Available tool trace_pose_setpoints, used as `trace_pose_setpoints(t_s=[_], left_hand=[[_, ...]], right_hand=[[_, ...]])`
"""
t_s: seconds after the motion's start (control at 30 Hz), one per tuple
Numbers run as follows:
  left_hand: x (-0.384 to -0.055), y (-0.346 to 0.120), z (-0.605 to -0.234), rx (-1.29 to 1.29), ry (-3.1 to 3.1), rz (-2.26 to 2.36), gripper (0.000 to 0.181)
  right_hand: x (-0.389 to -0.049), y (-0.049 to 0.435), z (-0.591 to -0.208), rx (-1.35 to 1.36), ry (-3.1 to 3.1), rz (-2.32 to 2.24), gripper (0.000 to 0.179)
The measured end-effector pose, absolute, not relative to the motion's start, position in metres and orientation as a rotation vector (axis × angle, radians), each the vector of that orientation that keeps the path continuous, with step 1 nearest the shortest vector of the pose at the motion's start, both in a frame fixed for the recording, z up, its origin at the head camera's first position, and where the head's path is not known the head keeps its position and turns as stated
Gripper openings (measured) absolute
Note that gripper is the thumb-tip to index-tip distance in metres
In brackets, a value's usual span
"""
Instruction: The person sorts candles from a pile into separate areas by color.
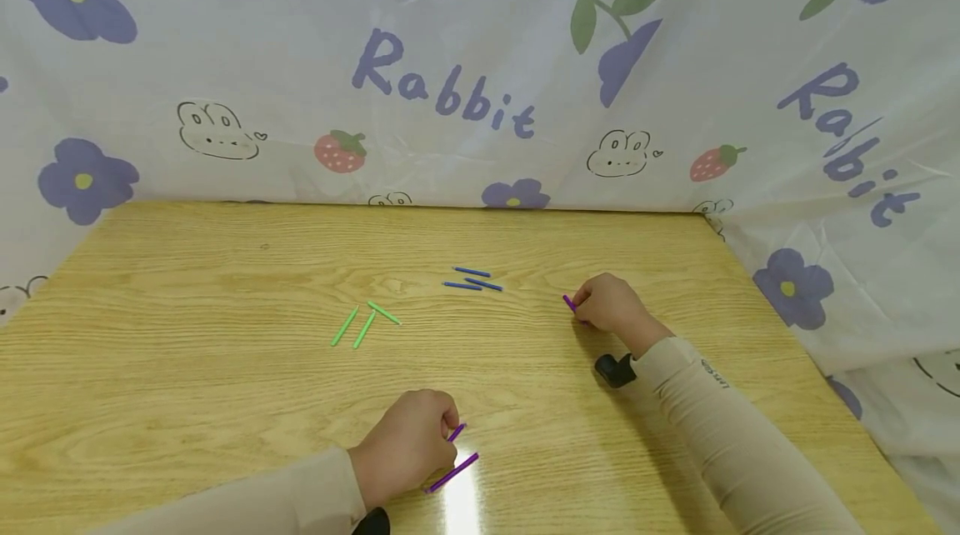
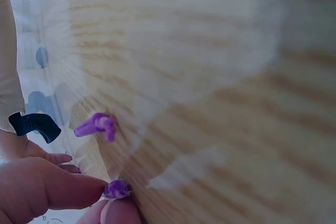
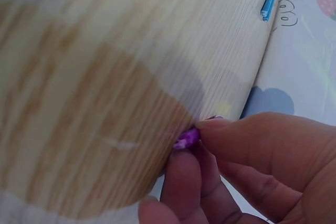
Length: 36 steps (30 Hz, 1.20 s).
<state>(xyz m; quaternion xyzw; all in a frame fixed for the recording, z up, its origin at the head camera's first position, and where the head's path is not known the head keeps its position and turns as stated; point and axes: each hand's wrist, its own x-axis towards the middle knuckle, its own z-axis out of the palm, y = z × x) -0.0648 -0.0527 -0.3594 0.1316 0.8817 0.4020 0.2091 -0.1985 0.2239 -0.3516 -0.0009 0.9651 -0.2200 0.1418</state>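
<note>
Low in the head view, my left hand [image 1: 408, 442] pinches a slim purple crayon [image 1: 457, 432] close to the tabletop. A second purple crayon [image 1: 452, 473] lies beside that hand. The left wrist view shows the pinched crayon's end [image 2: 118, 189] between thumb and finger, with the loose one beyond. Farther right, my right hand [image 1: 613, 304] pinches another purple crayon [image 1: 569, 302] at the wood surface. Its end [image 3: 188, 138] shows between thumb and fingertips in the right wrist view; the fingers hide the rest.
Several green crayons, one here [image 1: 345, 326], lie left of centre. Blue crayons, one here [image 1: 472, 272], lie together farther back. A wooden table [image 1: 225, 268] holds them all. A printed rabbit curtain [image 1: 450, 160] hangs along its back and right edges.
</note>
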Motion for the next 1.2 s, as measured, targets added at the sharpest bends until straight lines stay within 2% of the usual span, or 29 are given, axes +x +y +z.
trace_pose_setpoints(t_s=[0.57, 1.2], left_hand=[[-0.065, -0.05, -0.356, 0.426, 2.507, 1.063, 0.019], [-0.067, -0.047, -0.356, 0.436, 2.564, 0.928, 0.02]], right_hand=[[-0.193, 0.223, -0.346, -0.031, 2.838, -0.585, 0.025], [-0.168, 0.209, -0.329, -0.115, 2.875, -0.659, 0.026]])
